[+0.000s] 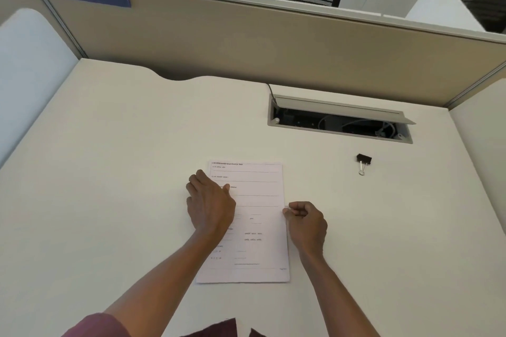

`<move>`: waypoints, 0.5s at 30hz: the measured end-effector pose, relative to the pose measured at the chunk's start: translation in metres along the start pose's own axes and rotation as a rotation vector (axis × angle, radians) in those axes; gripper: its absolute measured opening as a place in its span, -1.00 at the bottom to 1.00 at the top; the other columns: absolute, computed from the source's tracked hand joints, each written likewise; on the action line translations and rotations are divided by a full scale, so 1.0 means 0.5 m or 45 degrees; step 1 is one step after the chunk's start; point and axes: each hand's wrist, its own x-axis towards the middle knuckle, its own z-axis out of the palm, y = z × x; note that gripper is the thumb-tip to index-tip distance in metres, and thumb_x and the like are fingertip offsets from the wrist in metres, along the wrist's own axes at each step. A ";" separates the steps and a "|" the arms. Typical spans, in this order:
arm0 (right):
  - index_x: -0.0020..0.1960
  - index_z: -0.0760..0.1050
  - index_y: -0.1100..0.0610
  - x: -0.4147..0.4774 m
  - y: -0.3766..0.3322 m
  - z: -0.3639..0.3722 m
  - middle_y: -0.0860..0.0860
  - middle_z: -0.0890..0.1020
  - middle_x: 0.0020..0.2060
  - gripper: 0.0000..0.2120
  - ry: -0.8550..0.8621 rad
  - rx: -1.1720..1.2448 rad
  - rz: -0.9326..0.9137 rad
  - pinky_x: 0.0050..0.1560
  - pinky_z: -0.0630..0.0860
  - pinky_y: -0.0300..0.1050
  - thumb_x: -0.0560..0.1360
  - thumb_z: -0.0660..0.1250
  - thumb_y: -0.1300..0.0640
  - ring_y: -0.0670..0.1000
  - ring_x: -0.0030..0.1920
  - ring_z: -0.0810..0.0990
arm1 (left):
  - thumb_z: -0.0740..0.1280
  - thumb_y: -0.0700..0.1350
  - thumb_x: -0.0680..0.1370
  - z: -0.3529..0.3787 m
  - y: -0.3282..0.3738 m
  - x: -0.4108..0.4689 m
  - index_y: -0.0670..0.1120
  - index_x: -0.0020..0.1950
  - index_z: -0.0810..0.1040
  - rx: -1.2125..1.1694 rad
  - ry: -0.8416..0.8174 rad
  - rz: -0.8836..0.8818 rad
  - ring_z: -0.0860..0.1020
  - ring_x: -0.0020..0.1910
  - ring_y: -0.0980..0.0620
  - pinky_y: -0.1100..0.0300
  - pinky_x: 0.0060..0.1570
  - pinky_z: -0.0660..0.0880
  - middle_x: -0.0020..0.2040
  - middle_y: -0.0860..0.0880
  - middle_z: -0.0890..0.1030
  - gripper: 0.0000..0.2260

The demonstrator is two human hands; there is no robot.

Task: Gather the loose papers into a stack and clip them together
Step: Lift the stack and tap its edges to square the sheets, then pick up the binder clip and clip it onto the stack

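The papers (257, 200) are lying squared on the tabletop (109, 172), the left hand (210, 201) pressing flat on their left edge and the right hand (306, 220) pinching their right edge. These are probably light, limp, slippery sheets, best gripped along both long edges.

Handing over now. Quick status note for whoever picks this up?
Left hand: flat, pressing the left edge of the white printed paper stack.
Right hand: fingers curled, seems to pinch the stack's right edge.
Black binder clip with silver handles: on the cream desk, right of the stack, apart from it.
Done: papers gathered, edges roughly square.
Left: fetch clip, clip stack.
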 end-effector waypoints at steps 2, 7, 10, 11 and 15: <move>-0.01 0.71 0.03 0.002 0.013 -0.020 -0.11 0.76 -0.18 -0.89 0.018 0.046 0.014 -0.01 0.56 -0.09 0.50 0.57 0.19 0.01 -0.04 0.74 | 0.45 0.00 0.65 0.000 0.013 -0.015 -0.32 0.57 0.26 0.008 0.039 0.033 0.46 0.41 -0.29 -0.13 0.22 0.51 0.49 -0.28 0.41 -0.34; -0.02 0.72 0.06 0.019 0.049 -0.076 -0.03 0.76 -0.18 -0.90 0.070 0.096 0.048 0.10 0.68 0.06 0.52 0.56 0.22 0.10 -0.07 0.75 | 0.42 0.13 0.65 0.031 0.081 -0.088 -0.25 0.64 0.20 0.052 -0.081 0.410 0.17 0.69 -0.31 -0.14 0.60 0.29 0.72 -0.33 0.11 -0.26; -0.02 0.73 0.09 0.046 0.055 -0.115 -0.05 0.76 -0.18 -0.92 0.127 0.036 0.014 0.08 0.63 -0.03 0.52 0.57 0.22 0.08 -0.04 0.75 | 0.37 0.23 0.66 0.075 0.126 -0.135 -0.22 0.68 0.17 0.050 -0.243 0.811 -0.08 0.78 -0.27 -0.13 0.73 0.07 0.78 -0.29 -0.06 -0.21; -0.01 0.74 0.09 0.059 0.054 -0.129 -0.04 0.77 -0.17 -0.92 0.143 0.006 -0.002 0.07 0.61 -0.05 0.52 0.57 0.22 0.08 -0.02 0.75 | 0.36 0.25 0.66 0.091 0.140 -0.146 -0.22 0.68 0.17 0.074 -0.282 0.936 -0.13 0.79 -0.26 -0.12 0.75 0.02 0.78 -0.28 -0.10 -0.20; 0.04 0.74 0.08 0.124 0.038 -0.184 -0.01 0.79 -0.05 -0.90 0.199 -0.163 -0.080 0.11 0.58 -0.05 0.53 0.54 0.20 0.09 0.04 0.74 | 0.37 0.30 0.64 0.148 0.189 -0.167 -0.28 0.73 0.08 0.231 -0.389 1.249 -0.28 0.76 -0.27 -0.11 0.73 -0.16 0.76 -0.31 -0.26 -0.06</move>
